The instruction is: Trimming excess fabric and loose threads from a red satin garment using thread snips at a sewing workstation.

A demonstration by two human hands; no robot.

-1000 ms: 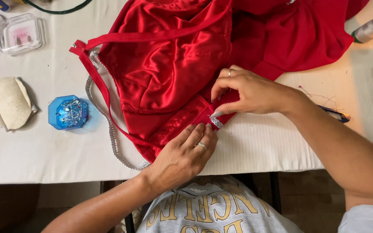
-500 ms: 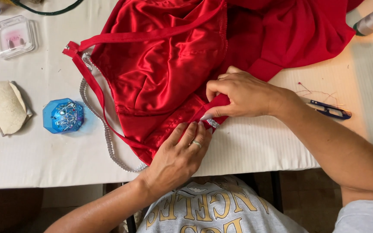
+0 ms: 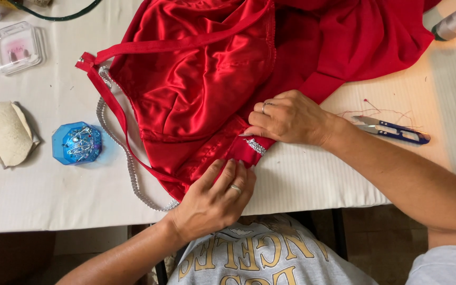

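Red satin garment (image 3: 196,89) spread over the white worktop (image 3: 43,200), both hands at its lower hem near the front edge.
Left hand (image 3: 215,200) lies flat, fingers loosely spread, pressing the hem down; right hand (image 3: 288,119) pinches the hem where a rhinestone trim (image 3: 256,146) shows. Blue thread snips (image 3: 391,129) lie toward the right edge, a blue pin holder (image 3: 76,142) toward the left edge.

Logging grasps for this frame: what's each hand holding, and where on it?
Both hands hold the red satin garment at its lower edge. The right hand pinches the hem by the silver rhinestone trim; the left hand presses the hem flat with its fingers.
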